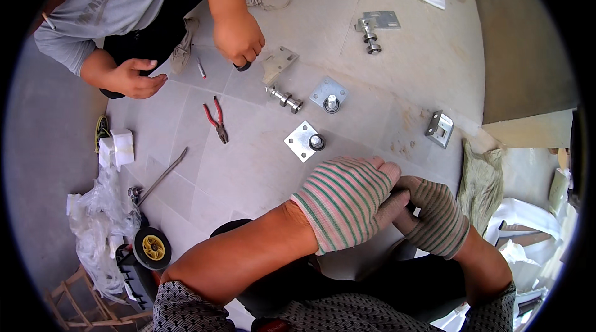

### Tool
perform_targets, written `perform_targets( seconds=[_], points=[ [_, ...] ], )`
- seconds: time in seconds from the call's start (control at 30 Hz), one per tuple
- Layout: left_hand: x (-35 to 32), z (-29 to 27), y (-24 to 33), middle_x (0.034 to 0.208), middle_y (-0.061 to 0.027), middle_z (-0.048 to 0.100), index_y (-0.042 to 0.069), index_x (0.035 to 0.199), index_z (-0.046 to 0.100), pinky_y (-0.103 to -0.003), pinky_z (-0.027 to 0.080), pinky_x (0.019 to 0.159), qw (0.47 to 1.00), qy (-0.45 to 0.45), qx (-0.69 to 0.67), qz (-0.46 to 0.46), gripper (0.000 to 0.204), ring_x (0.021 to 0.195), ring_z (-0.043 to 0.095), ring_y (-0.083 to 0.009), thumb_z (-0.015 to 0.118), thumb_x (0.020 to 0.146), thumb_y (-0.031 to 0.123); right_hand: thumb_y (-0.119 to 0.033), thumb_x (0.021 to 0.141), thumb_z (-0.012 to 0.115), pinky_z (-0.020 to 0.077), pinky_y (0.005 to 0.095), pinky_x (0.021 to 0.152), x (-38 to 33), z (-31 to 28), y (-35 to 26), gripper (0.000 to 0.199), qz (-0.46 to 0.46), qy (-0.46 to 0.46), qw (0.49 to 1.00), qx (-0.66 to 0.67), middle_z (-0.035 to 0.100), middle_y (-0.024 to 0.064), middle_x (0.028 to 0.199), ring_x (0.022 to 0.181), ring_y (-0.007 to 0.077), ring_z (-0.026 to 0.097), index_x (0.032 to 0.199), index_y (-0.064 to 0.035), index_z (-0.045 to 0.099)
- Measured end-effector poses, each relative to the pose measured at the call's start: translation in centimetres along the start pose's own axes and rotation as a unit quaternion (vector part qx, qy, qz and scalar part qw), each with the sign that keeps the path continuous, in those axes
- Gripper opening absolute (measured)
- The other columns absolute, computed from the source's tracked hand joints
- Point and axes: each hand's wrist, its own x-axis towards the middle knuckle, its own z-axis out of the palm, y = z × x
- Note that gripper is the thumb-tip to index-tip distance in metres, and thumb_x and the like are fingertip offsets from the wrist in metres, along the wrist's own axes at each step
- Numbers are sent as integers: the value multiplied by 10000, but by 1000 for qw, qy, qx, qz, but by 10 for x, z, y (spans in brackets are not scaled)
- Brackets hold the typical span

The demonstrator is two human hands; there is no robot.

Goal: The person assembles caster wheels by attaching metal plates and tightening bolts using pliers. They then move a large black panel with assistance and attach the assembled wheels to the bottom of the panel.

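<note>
Hands, gloved pair: striped knit worn on both. Left hand (347, 201): back turned up, fingers bent towards the right. Right hand (434, 215): fingers curled in to meet the left. The fingertips are brought together; whether a small part is clamped between them cannot be told, as only a dark patch is seen there.

Plate, square, silver, with bolt and dark roller (297, 142): laid on the floor just beyond the left hand, apart from it.

Plate, second, with upright stud (322, 90): set farther off, beyond the first.

Bracket with rollers (283, 66): laid near a co-worker's hand (239, 37), in which a black ring (243, 67) is held.

Bracket, angled (438, 130): placed to the right.

Pliers, red-handled (219, 124): left lying open, within no hand.

Step in hand, as judged: close two-handed fingerwork on roller hardware. For the next move, steady opposed fingertips are called for, with any small part well supported before one hand is freed.
</note>
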Motion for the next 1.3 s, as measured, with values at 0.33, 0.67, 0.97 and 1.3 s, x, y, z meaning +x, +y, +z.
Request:
perform_targets(
  seconds=[0.33, 0.67, 0.97, 1.3],
  points=[
    [-7, 6, -1, 909, -194, 664, 2, 1023, 596, -435, 533, 806, 999, -12, 33, 3, 336, 871, 676, -359, 578, 971, 333, -146, 893, 691, 553, 410, 709, 2, 4, 3, 341, -37, -29, 998, -42, 686, 186, 924, 806, 369, 684, 1200, -18, 610],
    [-6, 13, -4, 923, -191, 656, 15, 1015, 589, -446, 530, 820, 994, -85, 66, -5, 314, 884, 670, -357, 582, 965, 325, -201, 886, 663, 555, 424, 729, 3, 4, 10, 274, -48, -98, 984, -144, 650, 149, 844, 788, 353, 670, 1109, -48, 617],
    [-1, 14, -6, 934, -209, 664, -8, 1012, 622, -439, 533, 830, 991, -128, 42, 1, 362, 888, 667, -372, 582, 969, 349, -178, 872, 659, 555, 426, 762, 2, 0, 10, 245, -51, -133, 971, -191, 662, 139, 880, 851, 342, 674, 1074, -47, 618],
    [0, 13, -6, 924, -211, 673, -21, 1001, 645, -435, 543, 837, 987, -146, 62, -5, 413, 901, 674, -368, 577, 971, 386, -141, 857, 642, 541, 438, 729, 1, -1, 12, 210, -69, -122, 967, -215, 621, 127, 830, 807, 334, 663, 1046, -55, 613]
  ],
)
